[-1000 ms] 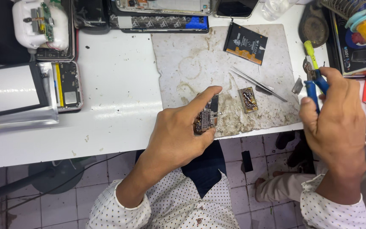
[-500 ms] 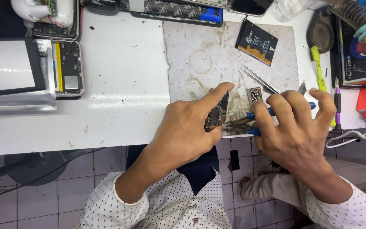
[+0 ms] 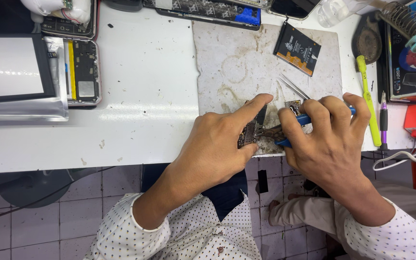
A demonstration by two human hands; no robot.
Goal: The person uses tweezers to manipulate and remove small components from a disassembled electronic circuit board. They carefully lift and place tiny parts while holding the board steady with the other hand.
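Observation:
My left hand point(image 3: 220, 139) pinches a small dark circuit board point(image 3: 251, 131) upright at the front edge of a stained grey work mat point(image 3: 246, 62). My right hand point(image 3: 331, 139) grips blue-handled pliers point(image 3: 304, 120), and their jaws meet the board's right side. A second small board piece point(image 3: 293, 104) lies just behind the pliers. Metal tweezers point(image 3: 292, 86) rest on the mat beyond my fingers.
A dark phone battery point(image 3: 297, 48) lies on the mat's far side. An opened phone point(image 3: 83, 72) and a screen panel point(image 3: 10, 67) sit at the left. A green-handled tool point(image 3: 369, 101), a purple pen tool point(image 3: 383, 115) and a soldering-iron stand point(image 3: 400, 19) are at the right.
My right hand has come in from the right with the blue pliers and set their jaws against the board in my left hand. My left hand has hardly moved.

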